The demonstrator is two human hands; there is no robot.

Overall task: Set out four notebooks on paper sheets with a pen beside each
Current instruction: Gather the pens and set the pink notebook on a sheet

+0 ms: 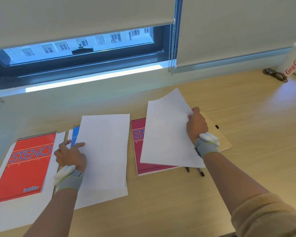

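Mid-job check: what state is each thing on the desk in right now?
Red notebook, flat on left sheet.
Blue notebook, mostly covered by middle sheet.
Magenta notebook, partly under lifted paper.
Tan notebook, flat, closed.
Pens, tips showing below lifted paper.
Left hand, at middle sheet's edge, grip unclear.
Right hand, gripping lifted paper.
Blind, mostly lowered.

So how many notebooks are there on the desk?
4: a red notebook far left, a blue notebook mostly under the middle sheet, a pink notebook partly under the lifted sheet, and a tan notebook by the right hand. Others may be hidden.
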